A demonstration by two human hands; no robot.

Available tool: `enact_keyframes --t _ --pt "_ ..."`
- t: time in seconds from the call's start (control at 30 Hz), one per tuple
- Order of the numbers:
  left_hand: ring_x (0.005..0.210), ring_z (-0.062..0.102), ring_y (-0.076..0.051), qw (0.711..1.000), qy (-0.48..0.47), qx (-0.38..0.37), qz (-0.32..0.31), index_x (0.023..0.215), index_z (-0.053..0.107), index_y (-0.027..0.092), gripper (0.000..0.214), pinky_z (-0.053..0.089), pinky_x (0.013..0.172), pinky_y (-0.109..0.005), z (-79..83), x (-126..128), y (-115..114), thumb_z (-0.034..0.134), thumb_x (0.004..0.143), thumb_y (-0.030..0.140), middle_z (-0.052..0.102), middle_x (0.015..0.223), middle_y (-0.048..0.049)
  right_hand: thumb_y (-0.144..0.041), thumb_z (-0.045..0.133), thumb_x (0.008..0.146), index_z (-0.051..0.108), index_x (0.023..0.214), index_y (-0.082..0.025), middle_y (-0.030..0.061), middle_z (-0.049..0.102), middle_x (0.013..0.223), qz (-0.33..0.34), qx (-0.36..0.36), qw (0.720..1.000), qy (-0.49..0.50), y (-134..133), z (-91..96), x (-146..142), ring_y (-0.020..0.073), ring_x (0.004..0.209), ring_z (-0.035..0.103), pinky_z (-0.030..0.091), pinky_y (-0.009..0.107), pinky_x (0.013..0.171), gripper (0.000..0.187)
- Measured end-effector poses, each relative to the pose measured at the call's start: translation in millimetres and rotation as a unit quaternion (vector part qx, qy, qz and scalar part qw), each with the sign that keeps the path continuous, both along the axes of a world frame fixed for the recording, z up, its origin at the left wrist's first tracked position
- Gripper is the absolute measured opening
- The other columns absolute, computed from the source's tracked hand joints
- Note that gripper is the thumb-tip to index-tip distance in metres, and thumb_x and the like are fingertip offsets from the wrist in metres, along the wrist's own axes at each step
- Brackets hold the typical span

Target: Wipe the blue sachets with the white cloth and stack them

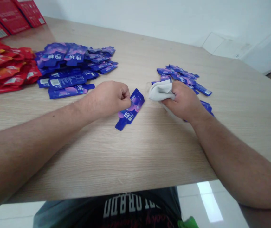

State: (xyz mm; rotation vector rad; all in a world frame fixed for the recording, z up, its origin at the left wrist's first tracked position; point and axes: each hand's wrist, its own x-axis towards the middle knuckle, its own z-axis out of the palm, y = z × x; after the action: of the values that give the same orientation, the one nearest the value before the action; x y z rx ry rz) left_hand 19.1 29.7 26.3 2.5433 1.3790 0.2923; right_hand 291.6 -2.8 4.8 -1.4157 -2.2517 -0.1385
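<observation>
Head view:
- Left hand [108, 99]: fingers [125, 95] curl narrow, their tips at the upper edge of a blue sachet [135, 104]. You cannot tell whether they pinch it or only press on it; the thumb is hidden.
- Right hand [184, 103]: fingers close narrow around a bunched white cloth [161, 90].
- Sachet position: just past the left fingertips, between both hands, lying flat and diagonal on the wood-grain table [149, 158].
- Sachet condition: glossy blue foil, purple panel, printed characters, narrowed end pointing away from the fingers. No tear visible.
- Risk: the sachet could skid if your fingertips press unevenly on the smooth laminate.
- Risk: the cloth's loose end, just left of the right fingers, could snag the sachet pile [180, 77] beyond those fingers and scatter it.
- Further from the left fingers: a larger blue sachet heap [73, 63], then red packets [4, 66].
</observation>
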Motion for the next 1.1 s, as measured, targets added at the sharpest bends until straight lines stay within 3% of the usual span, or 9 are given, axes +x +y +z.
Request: enact_keyframes --t 0.1,0.17,0.33,0.43,0.57,0.67,0.77,0.93,1.1 --pt "0.065 0.054 -0.018 0.992 0.061 0.107 0.0 0.084 0.067 0.019 0.027 0.031 0.06 -0.031 12.7 -0.7 -12.5 0.047 0.084 0.038 0.063 0.068 -0.0048 -0.033 0.06 0.088 0.067 0.105 -0.021 0.0089 0.068 0.102 -0.011 0.018 0.999 0.026 -3.5 0.8 -2.9 0.029 0.095 0.06 0.046 0.041 0.082 0.022" --pt "0.066 0.055 -0.021 0.982 0.116 0.147 -0.015 0.083 0.066 0.019 0.03 0.03 0.059 -0.033 11.4 4.2 -27.0 0.045 0.086 0.04 0.062 0.068 -0.0078 -0.034 0.06 0.089 0.067 0.107 -0.022 0.0094 0.068 0.108 -0.015 0.021 0.999 0.043 -3.1 1.2 -2.1 0.03 0.099 0.06 0.047 0.043 0.085 0.023" --pt "0.071 0.061 -0.024 0.975 0.144 0.074 -0.151 0.088 0.065 0.021 0.024 0.034 0.059 -0.034 -8.8 18.4 -56.0 0.045 0.088 0.034 0.068 0.078 -0.0086 -0.036 0.058 0.091 0.067 0.115 -0.023 0.01 0.068 0.115 -0.006 0.015 0.998 0.064 0.3 1.1 1.1 0.0314 0.106 0.06 0.046 0.047 0.092 0.028" --pt "0.075 0.062 -0.024 0.978 0.129 0.066 -0.152 0.093 0.065 0.023 0.027 0.037 0.062 -0.033 -10.2 12.8 -49.1 0.046 0.088 0.042 0.069 0.084 -0.0077 -0.036 0.059 0.09 0.066 0.116 -0.022 0.0104 0.068 0.115 -0.003 0.011 0.998 0.058 0.1 -0.7 0.0 0.0314 0.105 0.06 0.047 0.046 0.09 0.03" --pt "0.081 0.063 -0.026 0.981 0.163 0.082 -0.068 0.104 0.063 0.021 0.045 0.036 0.065 -0.032 -5.7 -5.6 -24.7 0.048 0.085 0.059 0.069 0.092 -0.0104 -0.033 0.061 0.088 0.067 0.113 -0.02 0.0101 0.067 0.114 -0.002 0.001 0.999 0.042 -3.0 -2.7 -3.3 0.0293 0.1 0.061 0.047 0.041 0.086 0.028" --pt "0.073 0.062 -0.025 0.978 0.208 0.017 -0.029 0.111 0.062 0.02 0.064 0.036 0.062 -0.031 -7.1 -10.7 -16.1 0.053 0.075 0.072 0.069 0.084 -0.0103 -0.031 0.062 0.086 0.067 0.111 -0.019 0.0103 0.067 0.113 0.001 -0.008 0.999 0.04 -4.7 -3.3 -5.1 0.0283 0.098 0.061 0.047 0.039 0.085 0.028" --pt "0.071 0.062 -0.023 0.976 0.213 -0.05 -0.017 0.115 0.062 0.022 0.07 0.036 0.061 -0.03 -9.3 -4.7 -15.7 0.06 0.068 0.073 0.07 0.084 -0.0086 -0.03 0.062 0.086 0.068 0.108 -0.019 0.0095 0.068 0.111 0.017 -0.015 0.999 0.042 -4.0 -4.5 -6.1 0.0279 0.097 0.061 0.047 0.039 0.085 0.025" --pt "0.068 0.06 -0.018 0.97 0.181 -0.144 -0.067 0.096 0.069 0.023 0.048 0.034 0.06 -0.028 -9.1 1.9 -8.8 0.062 0.071 0.063 0.071 0.082 -0.0037 -0.029 0.063 0.084 0.068 0.103 -0.019 0.0084 0.068 0.102 0.033 -0.013 0.999 0.035 -2.2 -7.3 -8.1 0.0276 0.095 0.06 0.045 0.039 0.084 0.022" --pt "0.06 0.055 -0.013 0.972 0.121 -0.174 -0.099 0.082 0.068 0.021 0.028 0.032 0.059 -0.027 -6.8 -3.7 -2.3 0.053 0.083 0.044 0.067 0.069 0.0006 -0.031 0.064 0.084 0.066 0.102 -0.019 0.0082 0.066 0.096 0.04 -0.009 0.999 0.031 -1.6 -8.1 -5.9 0.0263 0.089 0.059 0.045 0.037 0.077 0.022"
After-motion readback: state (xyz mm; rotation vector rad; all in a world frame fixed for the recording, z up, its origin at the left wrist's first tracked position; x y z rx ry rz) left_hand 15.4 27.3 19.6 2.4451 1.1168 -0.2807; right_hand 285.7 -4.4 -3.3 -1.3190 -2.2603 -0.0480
